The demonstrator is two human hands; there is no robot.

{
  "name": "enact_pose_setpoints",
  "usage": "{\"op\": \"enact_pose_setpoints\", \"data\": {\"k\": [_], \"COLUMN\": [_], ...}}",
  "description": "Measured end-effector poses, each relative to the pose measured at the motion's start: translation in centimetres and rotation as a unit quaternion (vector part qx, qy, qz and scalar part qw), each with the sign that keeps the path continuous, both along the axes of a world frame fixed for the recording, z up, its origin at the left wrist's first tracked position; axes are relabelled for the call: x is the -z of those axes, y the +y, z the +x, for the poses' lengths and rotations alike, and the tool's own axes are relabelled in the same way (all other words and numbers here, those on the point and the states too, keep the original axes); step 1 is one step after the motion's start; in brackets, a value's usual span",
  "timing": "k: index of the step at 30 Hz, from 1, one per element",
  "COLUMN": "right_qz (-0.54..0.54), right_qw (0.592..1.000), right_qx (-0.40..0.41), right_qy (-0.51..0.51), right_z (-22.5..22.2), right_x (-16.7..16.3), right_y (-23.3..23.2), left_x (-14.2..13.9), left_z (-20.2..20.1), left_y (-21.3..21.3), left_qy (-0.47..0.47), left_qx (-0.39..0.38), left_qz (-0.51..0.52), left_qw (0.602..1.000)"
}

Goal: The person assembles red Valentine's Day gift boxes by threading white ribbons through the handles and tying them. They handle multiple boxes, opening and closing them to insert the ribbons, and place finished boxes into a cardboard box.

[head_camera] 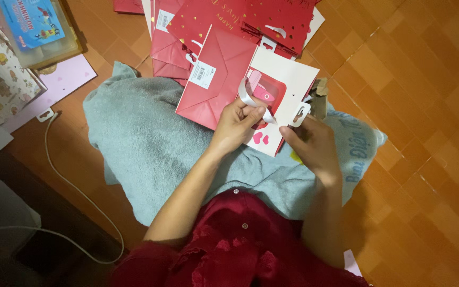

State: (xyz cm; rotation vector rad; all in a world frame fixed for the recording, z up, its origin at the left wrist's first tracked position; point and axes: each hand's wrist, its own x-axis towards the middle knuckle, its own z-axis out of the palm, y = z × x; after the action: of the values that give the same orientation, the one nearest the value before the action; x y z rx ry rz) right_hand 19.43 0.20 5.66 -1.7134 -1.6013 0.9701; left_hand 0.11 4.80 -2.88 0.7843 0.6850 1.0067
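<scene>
Pinching one white ribbon [249, 95] between thumb and fingers, the left hand [238, 123] rests on a flat red-and-white gift bag [224, 69] lying on one grey towel [150, 143]. The right hand [310, 142] closes its fingertips on the ribbon's other end at the bag's edge. Several more red bags [251, 18] are stacked behind, their number unclear, cut off by the frame.

- Gift bag [224, 74]: red paper, smooth, faintly glossy, white card inside.
- Ribbon [246, 95]: white, satin-like, slightly shiny.
- Towel [144, 143]: grey-green cloth, soft, matt, nubbly.
- Floor [426, 106]: orange-brown tiles, smooth, low sheen.
- Cable [65, 180]: white plastic, smooth.
- Blouse [240, 250]: dark red cloth, lace-textured, matt.
- Stacked bags [251, 21]: red paper, gold foil specks.
</scene>
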Motion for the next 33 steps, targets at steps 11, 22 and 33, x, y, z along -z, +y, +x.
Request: {"op": "enact_pose_setpoints", "data": {"k": [11,22,33], "right_qz": [-0.018,-0.002,-0.022], "right_qw": [1.000,0.998,0.999], "right_qx": [0.010,-0.015,0.005], "right_qy": [0.023,0.065,0.028], "right_z": [0.2,0.2,0.2], "right_x": [0.6,0.5,0.7], "right_y": [0.1,-0.2,-0.1], "left_x": [-0.5,-4.8,-5.2], "left_z": [-0.9,0.2,0.0], "left_y": [0.7,-0.5,-0.6], "left_qy": [-0.081,0.291,0.311], "left_qx": [-0.039,0.053,0.034], "left_qz": [-0.107,0.078,0.125], "left_qw": [0.990,0.952,0.942]}}
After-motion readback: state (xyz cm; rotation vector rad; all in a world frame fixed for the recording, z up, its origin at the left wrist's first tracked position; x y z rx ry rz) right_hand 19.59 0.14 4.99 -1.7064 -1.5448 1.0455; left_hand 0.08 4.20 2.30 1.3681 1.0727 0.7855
